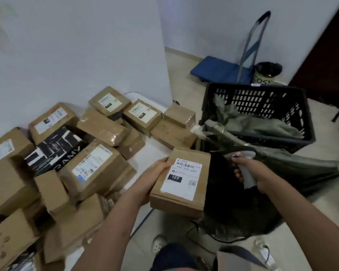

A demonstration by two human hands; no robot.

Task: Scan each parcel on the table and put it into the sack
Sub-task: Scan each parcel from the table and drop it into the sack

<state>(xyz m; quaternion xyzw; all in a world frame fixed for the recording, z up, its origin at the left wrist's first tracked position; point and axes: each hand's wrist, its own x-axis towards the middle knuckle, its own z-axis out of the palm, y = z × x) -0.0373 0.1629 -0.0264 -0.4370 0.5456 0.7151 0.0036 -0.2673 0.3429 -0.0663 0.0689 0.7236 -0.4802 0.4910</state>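
My left hand grips a brown cardboard parcel by its left side, the white shipping label marked 122 facing up. The parcel hangs past the white table's edge, at the mouth of the dark sack. My right hand holds a grey handheld scanner just right of the parcel, over the sack's opening. Several more brown parcels and a black-and-white one lie piled on the table to the left.
A black plastic crate with green-grey sacks inside stands on the floor behind the sack. Farther back lean a blue folding trolley and a small bin. A white wall rises behind the table.
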